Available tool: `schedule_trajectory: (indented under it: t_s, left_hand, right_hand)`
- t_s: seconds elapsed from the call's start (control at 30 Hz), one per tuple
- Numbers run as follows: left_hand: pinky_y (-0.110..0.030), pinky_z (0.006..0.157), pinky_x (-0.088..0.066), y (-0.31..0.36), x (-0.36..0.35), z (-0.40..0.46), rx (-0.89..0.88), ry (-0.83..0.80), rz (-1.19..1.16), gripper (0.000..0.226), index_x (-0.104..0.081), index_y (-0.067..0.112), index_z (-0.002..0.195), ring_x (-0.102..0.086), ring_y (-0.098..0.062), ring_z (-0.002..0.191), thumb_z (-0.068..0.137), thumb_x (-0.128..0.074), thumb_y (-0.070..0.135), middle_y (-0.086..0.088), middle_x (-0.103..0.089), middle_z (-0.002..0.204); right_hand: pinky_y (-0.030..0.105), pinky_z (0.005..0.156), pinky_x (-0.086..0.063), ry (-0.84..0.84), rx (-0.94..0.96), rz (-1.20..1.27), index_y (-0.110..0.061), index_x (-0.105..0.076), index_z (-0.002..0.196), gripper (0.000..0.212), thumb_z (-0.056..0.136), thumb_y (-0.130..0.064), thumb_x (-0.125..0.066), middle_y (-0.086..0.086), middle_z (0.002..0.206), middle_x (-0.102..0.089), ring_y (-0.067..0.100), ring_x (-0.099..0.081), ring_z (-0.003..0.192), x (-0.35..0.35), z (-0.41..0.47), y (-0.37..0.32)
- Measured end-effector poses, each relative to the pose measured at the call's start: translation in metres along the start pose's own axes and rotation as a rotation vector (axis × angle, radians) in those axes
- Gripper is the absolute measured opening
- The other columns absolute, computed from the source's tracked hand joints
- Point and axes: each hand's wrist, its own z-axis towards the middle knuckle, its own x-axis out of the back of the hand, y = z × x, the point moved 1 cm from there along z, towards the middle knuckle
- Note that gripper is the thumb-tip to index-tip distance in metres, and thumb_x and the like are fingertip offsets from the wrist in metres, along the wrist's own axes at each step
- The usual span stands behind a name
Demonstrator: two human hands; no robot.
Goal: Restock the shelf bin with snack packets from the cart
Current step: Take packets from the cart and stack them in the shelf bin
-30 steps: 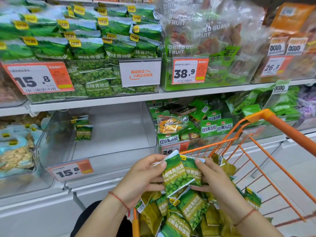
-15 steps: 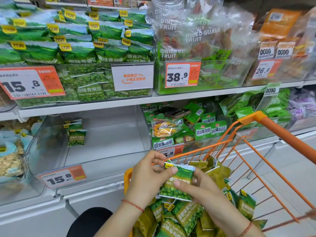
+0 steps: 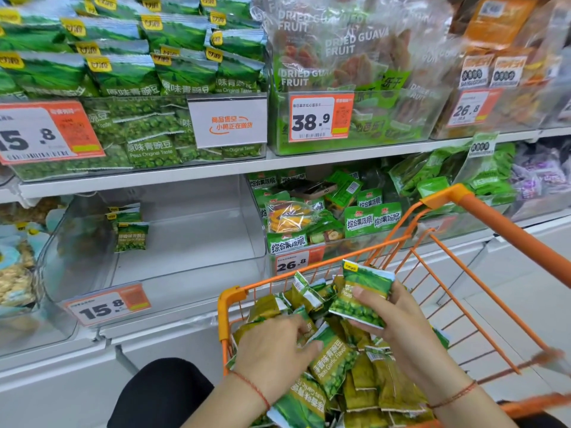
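An orange wire cart [image 3: 482, 217] at lower right is heaped with green garlic-pea snack packets [image 3: 333, 362]. My right hand [image 3: 398, 316] holds a stack of these packets [image 3: 361, 291] above the heap, thumb across the front. My left hand [image 3: 275, 353] reaches down into the pile, its fingers curling round a packet there. The clear shelf bin [image 3: 191, 230] with the 15.8 tag stands at middle left, nearly bare, with a few packets [image 3: 131, 233] upright at its back left.
The shelf above carries full bins of original-taste pea packets [image 3: 123, 75] and dried guava bags [image 3: 349, 57]. To the right of the bare bin stands a bin of mixed vegetable crisps [image 3: 312, 217]. A bin of peanuts [image 3: 15, 273] lies at far left. My dark knee [image 3: 167, 393] shows below.
My left hand has let go of the held stack and dropped into the cart's pile. The right hand keeps the stack and has shifted right. The view has moved closer and leftward.
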Motion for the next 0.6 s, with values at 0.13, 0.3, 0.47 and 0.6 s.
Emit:
schedule_trajectory:
  t_s: [0.13, 0.3, 0.47, 0.6]
  left_hand:
    - [-0.031, 0.082, -0.047, 0.011, -0.013, 0.001, -0.018, -0.071, 0.138, 0.062, -0.049, 0.026, 0.128, -0.057, -0.019, 0.109, 0.082, -0.048, 0.068, 0.004, -0.057, 0.122]
    - [-0.026, 0.068, -0.043, 0.014, -0.006, 0.002, 0.097, -0.075, -0.005, 0.048, -0.057, 0.029, 0.109, -0.057, -0.011, 0.094, 0.075, -0.063, 0.064, 0.010, -0.060, 0.100]
    - [-0.030, 0.056, -0.040, -0.011, 0.011, 0.006, 0.085, 0.119, -0.422, 0.031, -0.061, 0.027, 0.075, -0.054, -0.009, 0.061, 0.070, -0.069, 0.057, 0.002, -0.060, 0.068]
    - [-0.029, 0.068, -0.057, -0.026, 0.030, 0.009, 0.134, 0.032, -1.073, 0.017, -0.062, 0.021, 0.102, -0.066, -0.017, 0.092, 0.086, -0.067, 0.016, -0.006, -0.066, 0.105]
  right_hand:
    - [0.051, 0.099, -0.046, -0.008, 0.051, -0.101, -0.019, -0.038, 0.140, 0.111, 0.048, -0.058, -0.086, 0.000, 0.144, -0.041, 0.018, -0.041, 0.131, 0.004, -0.004, 0.004]
    - [0.043, 0.084, -0.057, 0.063, 0.017, -0.082, -0.016, -0.027, 0.148, 0.121, 0.049, -0.056, -0.084, 0.007, 0.151, -0.033, 0.017, -0.058, 0.115, -0.003, -0.006, 0.001]
    - [0.045, 0.091, -0.053, 0.154, -0.061, 0.006, -0.017, -0.009, 0.153, 0.097, 0.079, -0.032, -0.070, 0.004, 0.158, -0.012, 0.000, -0.067, 0.064, -0.009, -0.008, -0.006]
    - [0.036, 0.079, -0.058, 0.139, -0.087, -0.011, -0.018, -0.008, 0.152, 0.091, 0.084, -0.022, -0.069, 0.002, 0.159, -0.009, 0.006, -0.063, 0.075, -0.013, -0.008, -0.009]
